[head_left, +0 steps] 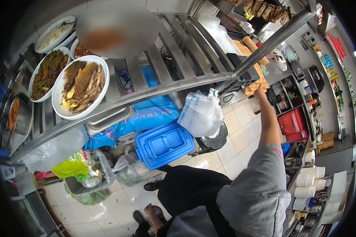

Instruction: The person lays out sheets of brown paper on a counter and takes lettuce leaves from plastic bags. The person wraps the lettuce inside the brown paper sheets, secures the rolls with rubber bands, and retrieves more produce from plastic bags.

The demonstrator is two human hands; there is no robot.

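Observation:
My right hand [260, 91] is at the end of my outstretched arm, at the edge of a counter. It is at an orange-brown cloth or paper [250, 89], next to a black box [241, 68]. Its fingers are too small and partly hidden to tell whether they grip anything. Low in the view, my left hand [150, 211] hangs beside my black apron [186, 189], above the tiled floor. Its fingers are curled in, and nothing shows in them.
A slatted metal shelf [154, 87] holds a plate of fried fish [83, 87] and other food dishes. Beneath are a blue lidded bin [164, 144], a white plastic bag [201, 114], a black stool [213, 138] and a waste bin [87, 183]. Stacked bowls [304, 185] stand right.

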